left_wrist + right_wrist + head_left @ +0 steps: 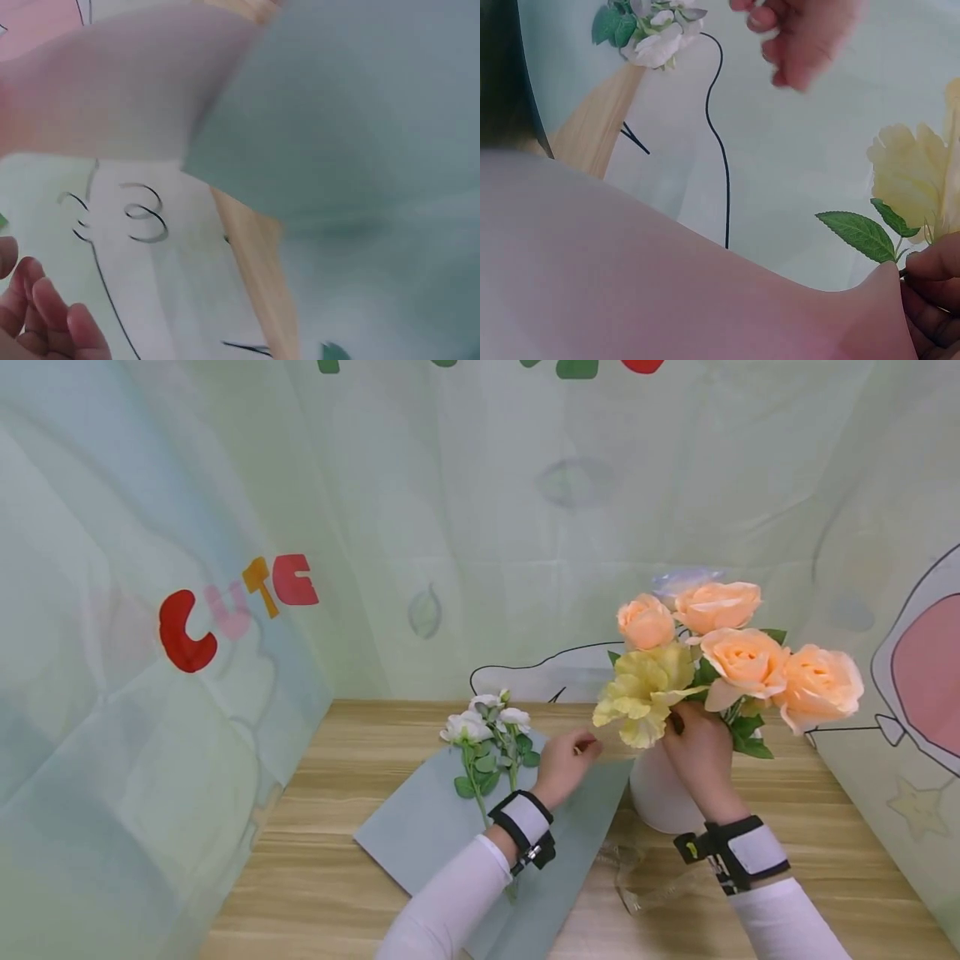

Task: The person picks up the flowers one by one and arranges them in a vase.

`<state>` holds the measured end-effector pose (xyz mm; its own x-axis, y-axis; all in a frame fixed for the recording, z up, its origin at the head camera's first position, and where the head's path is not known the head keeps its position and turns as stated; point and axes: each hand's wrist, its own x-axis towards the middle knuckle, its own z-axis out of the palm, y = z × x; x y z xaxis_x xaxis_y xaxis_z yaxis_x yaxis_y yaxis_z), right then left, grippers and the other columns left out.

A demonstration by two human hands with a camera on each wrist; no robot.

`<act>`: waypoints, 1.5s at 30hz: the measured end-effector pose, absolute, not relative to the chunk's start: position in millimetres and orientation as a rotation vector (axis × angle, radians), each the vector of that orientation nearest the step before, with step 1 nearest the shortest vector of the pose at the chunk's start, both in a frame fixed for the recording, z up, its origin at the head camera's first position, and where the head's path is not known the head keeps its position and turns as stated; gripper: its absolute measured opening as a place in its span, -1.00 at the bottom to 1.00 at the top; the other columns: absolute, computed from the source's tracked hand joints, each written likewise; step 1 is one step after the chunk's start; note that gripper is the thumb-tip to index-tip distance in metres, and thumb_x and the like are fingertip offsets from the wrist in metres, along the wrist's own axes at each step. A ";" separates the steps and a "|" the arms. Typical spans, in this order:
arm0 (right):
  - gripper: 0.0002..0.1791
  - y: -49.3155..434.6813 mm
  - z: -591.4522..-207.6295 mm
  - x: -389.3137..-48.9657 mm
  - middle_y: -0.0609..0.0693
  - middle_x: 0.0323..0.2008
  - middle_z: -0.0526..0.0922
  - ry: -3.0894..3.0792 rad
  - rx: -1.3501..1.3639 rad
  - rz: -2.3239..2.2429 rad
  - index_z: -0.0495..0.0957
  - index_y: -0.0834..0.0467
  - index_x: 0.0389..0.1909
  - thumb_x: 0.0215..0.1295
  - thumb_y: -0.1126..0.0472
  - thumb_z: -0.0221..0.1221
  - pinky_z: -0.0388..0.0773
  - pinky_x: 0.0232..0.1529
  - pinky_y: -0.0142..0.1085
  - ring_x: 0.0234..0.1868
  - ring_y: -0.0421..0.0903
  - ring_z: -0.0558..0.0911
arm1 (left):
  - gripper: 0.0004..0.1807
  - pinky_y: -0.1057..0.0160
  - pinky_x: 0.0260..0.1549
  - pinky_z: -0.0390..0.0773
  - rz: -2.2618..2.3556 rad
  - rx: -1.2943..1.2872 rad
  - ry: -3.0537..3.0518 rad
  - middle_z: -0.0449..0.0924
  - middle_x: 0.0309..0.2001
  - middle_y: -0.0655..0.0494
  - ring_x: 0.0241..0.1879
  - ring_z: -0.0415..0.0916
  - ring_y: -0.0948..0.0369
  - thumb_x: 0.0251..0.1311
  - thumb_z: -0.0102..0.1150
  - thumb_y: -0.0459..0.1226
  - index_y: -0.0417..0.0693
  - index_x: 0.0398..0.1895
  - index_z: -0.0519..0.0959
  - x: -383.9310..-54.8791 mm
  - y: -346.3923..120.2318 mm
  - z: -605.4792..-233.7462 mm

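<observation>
My right hand (697, 752) pinches the stem of a yellow flower (648, 689) above a white vase (660, 793). In the right wrist view, thumb and fingers meet on that stem just below a green leaf (859, 234). Several peach roses (746, 660) stand in a bunch around and behind this hand, their lower stems hidden by it. My left hand (566, 764) is raised over the blue-grey paper (416, 835), left of the vase, fingers loosely bent and holding nothing. White flowers (467, 727) with green stems lie on the paper beside it.
Crumpled clear plastic (637, 889) lies on the wooden table (300, 860) in front of the vase. A pale printed cloth (450, 527) hangs behind and along both sides. Something pale lilac (684, 579) shows behind the roses.
</observation>
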<state>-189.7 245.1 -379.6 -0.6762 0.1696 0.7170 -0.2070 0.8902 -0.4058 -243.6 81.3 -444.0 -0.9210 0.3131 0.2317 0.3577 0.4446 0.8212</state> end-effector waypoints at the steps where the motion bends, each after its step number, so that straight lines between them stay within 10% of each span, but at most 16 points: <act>1: -0.93 245.2 -379.7 -189.6 0.23 -0.62 0.48 -2.231 0.029 0.595 0.51 0.36 -0.53 -0.01 0.43 0.06 0.28 -0.55 -0.02 -0.56 0.20 0.45 | -0.80 0.48 -0.54 0.35 -1.506 -0.570 -2.646 0.58 -0.42 0.15 -0.50 0.40 0.38 0.12 0.06 -0.16 -0.05 -0.30 0.59 -245.3 75.7 -447.6; 45: -0.93 246.3 -384.6 -188.9 0.20 -0.65 0.48 -2.140 0.112 0.589 0.52 0.38 -0.55 -0.08 0.48 0.06 0.30 -0.55 -0.09 -0.59 0.14 0.43 | -0.78 0.33 -0.60 0.31 -1.040 -0.141 -2.967 0.52 -0.57 0.15 -0.61 0.34 0.27 0.04 0.12 -0.08 -0.03 -0.51 0.56 -255.1 -31.5 -550.9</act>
<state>-188.9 246.3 -384.6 -0.6023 0.1325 0.7872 -0.2890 0.8830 -0.3698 -255.1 -31.5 -550.9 -0.9960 0.0864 0.0240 0.0825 0.7776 0.6233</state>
